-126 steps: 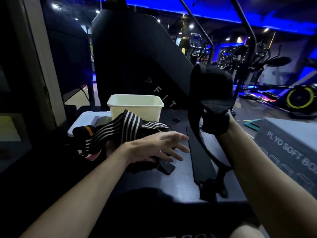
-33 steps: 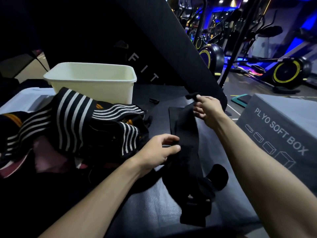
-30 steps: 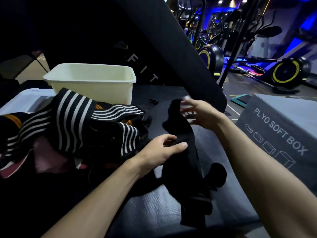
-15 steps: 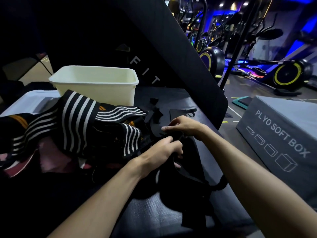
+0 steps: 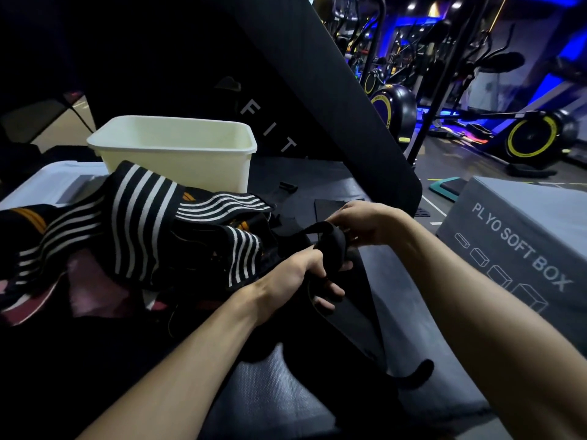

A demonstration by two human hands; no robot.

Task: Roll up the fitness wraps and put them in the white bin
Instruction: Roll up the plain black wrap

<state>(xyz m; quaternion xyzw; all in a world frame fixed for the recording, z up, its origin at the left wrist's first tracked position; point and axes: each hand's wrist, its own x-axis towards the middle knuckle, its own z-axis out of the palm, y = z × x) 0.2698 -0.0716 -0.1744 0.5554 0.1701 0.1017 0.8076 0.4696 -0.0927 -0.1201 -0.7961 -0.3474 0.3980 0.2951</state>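
A plain black fitness wrap (image 5: 332, 246) is bunched into a small roll between my two hands, just above the dark mat. My left hand (image 5: 305, 274) grips the roll from the near side, fingers curled under it. My right hand (image 5: 362, 222) pinches its far top edge. The wrap's loose tail (image 5: 359, 315) trails toward me across the mat and ends in a dark loop at the lower right. The white bin (image 5: 178, 154) stands open at the back left, its inside looking empty. A heap of black wraps with white stripes (image 5: 139, 230) lies in front of the bin.
A grey box marked PLYO SOFT BOX (image 5: 521, 252) stands close on the right. A black slanted machine panel (image 5: 301, 74) rises behind the mat. A white lid or tray (image 5: 54, 188) lies at far left. Exercise bikes stand in the blue-lit background.
My right hand drew back from the wrap's far end to meet my left hand. The flat black wrap is now gathered into a small roll between both hands.
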